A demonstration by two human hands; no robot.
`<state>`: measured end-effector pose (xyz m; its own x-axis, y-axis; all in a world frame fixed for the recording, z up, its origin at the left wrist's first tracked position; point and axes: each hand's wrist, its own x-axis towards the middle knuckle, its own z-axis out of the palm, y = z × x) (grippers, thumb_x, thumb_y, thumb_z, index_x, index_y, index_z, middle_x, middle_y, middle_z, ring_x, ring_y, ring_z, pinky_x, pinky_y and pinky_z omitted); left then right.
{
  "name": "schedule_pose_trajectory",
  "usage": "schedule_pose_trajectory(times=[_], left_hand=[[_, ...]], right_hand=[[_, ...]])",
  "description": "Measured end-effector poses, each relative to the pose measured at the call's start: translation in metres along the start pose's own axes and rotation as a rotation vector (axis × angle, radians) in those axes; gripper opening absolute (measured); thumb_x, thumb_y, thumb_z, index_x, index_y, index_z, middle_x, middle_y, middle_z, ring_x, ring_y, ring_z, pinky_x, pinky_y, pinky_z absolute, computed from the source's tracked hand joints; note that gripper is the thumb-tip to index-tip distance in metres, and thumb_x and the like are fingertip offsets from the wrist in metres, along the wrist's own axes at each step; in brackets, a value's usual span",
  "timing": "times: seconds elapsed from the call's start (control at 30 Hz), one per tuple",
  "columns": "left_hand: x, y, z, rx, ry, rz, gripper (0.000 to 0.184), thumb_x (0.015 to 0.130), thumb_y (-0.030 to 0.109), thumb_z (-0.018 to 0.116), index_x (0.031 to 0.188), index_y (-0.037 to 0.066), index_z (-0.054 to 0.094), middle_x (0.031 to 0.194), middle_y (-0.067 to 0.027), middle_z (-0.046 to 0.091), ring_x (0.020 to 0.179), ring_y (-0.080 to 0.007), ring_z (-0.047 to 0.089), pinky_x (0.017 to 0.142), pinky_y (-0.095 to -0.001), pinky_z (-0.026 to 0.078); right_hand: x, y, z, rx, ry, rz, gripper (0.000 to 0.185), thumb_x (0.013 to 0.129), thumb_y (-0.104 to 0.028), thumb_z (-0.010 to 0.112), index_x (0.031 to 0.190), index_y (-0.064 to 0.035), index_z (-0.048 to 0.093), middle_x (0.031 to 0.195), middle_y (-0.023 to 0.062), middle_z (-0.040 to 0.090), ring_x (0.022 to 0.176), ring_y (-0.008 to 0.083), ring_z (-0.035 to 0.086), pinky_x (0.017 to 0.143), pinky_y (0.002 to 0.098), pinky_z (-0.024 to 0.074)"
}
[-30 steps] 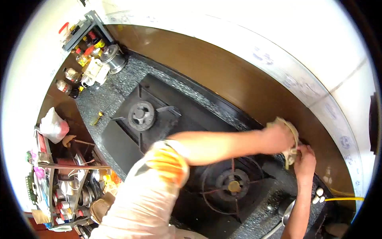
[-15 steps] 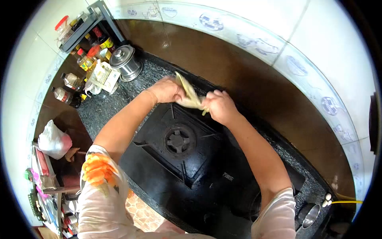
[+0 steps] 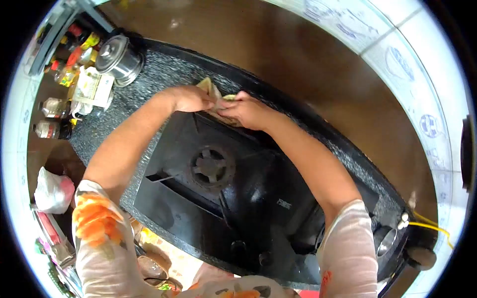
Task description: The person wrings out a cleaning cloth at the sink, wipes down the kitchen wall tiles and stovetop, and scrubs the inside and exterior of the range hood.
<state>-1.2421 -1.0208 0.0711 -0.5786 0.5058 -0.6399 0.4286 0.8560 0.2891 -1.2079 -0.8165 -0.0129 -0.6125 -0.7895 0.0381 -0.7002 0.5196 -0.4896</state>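
Brown wall (image 3: pixel 323 84) backs our speckled stone bench (image 3: pixel 159 69); on it we see a black gas stove (image 3: pixel 258 193) and a lidded steel canister (image 3: pixel 119 62); at the stove's rear edge our left hand (image 3: pixel 194 99) and right hand (image 3: pixel 251 111), fingers curled in, both grip a crumpled yellowish cloth (image 3: pixel 208 89).
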Motion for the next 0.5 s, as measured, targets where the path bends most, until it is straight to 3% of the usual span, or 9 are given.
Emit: schedule_pose_trajectory(times=[0.17, 0.27, 0.37, 0.5], left_hand=[[0.016, 0.046, 0.008, 0.235, -0.018, 0.082, 0.032, 0.087, 0.029, 0.041, 0.102, 0.011, 0.063, 0.101, -0.0167, 0.063, 0.095, -0.0335, 0.059, 0.084, -0.0395, 0.045], [0.022, 0.081, 0.017, 0.230, -0.057, 0.014, 0.032, 0.084, 0.026, 0.040, 0.098, 0.009, 0.064, 0.097, -0.0170, 0.063, 0.092, -0.0350, 0.059, 0.082, -0.0412, 0.046], [0.034, 0.100, 0.035, 0.211, -0.030, 0.097, 0.034, 0.084, 0.027, 0.039, 0.093, 0.007, 0.064, 0.099, -0.0179, 0.062, 0.092, -0.0354, 0.059, 0.082, -0.0421, 0.046], [0.034, 0.157, 0.039, 0.189, -0.044, 0.129, 0.032, 0.084, 0.022, 0.039, 0.089, 0.003, 0.064, 0.098, -0.0187, 0.062, 0.089, -0.0362, 0.060, 0.081, -0.0427, 0.047]], right_hand=[[-0.034, 0.004, -0.014, 0.086, -0.045, -0.051, 0.048, 0.072, 0.001, 0.058, 0.114, -0.0229, 0.062, 0.127, -0.0052, 0.052, 0.102, 0.0265, 0.049, 0.090, 0.0286, 0.0422], [-0.068, 0.007, -0.011, 0.138, -0.082, 0.063, 0.053, 0.067, 0.006, 0.058, 0.111, -0.0222, 0.064, 0.130, -0.0079, 0.050, 0.102, 0.0242, 0.049, 0.091, 0.0283, 0.0423], [-0.102, 0.010, -0.018, 0.106, -0.114, 0.038, 0.052, 0.067, 0.008, 0.056, 0.108, -0.0218, 0.065, 0.130, -0.0085, 0.050, 0.107, 0.0228, 0.048, 0.093, 0.0278, 0.0413], [-0.148, 0.014, -0.028, 0.070, -0.119, 0.007, 0.046, 0.071, 0.002, 0.058, 0.107, -0.0251, 0.066, 0.123, -0.0049, 0.056, 0.109, 0.0231, 0.049, 0.091, 0.0296, 0.0416]])
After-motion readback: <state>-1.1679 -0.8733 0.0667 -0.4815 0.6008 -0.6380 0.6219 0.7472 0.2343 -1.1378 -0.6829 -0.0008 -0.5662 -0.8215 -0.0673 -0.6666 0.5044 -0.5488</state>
